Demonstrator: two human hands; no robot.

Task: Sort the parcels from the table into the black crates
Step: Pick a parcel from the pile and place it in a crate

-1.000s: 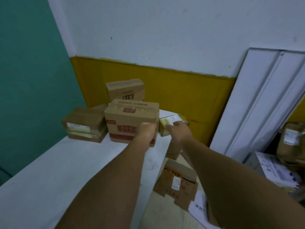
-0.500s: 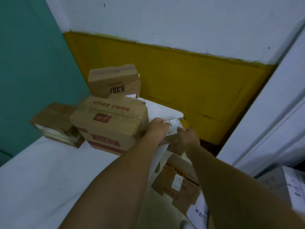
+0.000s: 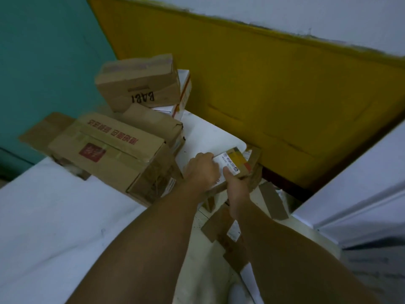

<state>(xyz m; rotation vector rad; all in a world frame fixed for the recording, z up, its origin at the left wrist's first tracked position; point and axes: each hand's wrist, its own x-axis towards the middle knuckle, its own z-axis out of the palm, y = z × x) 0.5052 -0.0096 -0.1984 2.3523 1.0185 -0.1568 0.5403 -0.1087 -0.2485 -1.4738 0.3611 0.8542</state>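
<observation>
Left fingers: the left hand (image 3: 202,170) lies on the near left part of the small parcel (image 3: 233,165); its fingers (image 3: 211,157) curl over the top face at the edge of the white label (image 3: 228,164), gripping the parcel.
Right fingers: the right hand (image 3: 237,189) grips the parcel's near edge; the thumb (image 3: 228,173) presses on the label, and the other fingers are hidden under the box, so I cannot tell how they lie.
Small parcel: a flat brown box with a white label and a yellow patch on top, held between both hands at the right edge of the white surface (image 3: 54,216), partly past that edge and tilted.
Nearest neighbour: a large taped box with red print (image 3: 109,154) rests on the surface just to the left of the left hand, apparently close to the wrist without a clear touch.
Further parcels: a brown paper-wrapped parcel (image 3: 153,123) sits behind the large box; behind that stands a box marked "BABI" (image 3: 138,84), its lettering upside down, with a white carton (image 3: 184,91) touching its right side. A flat brown box (image 3: 43,130) lies at the far left, partly under the large one.
Below the edge: flattened cardboard pieces (image 3: 219,229) lie on the floor under the right forearm.
Backdrop: a yellow panel (image 3: 274,88) runs along the wall behind the surface, and a teal wall (image 3: 43,51) stands on the left.
</observation>
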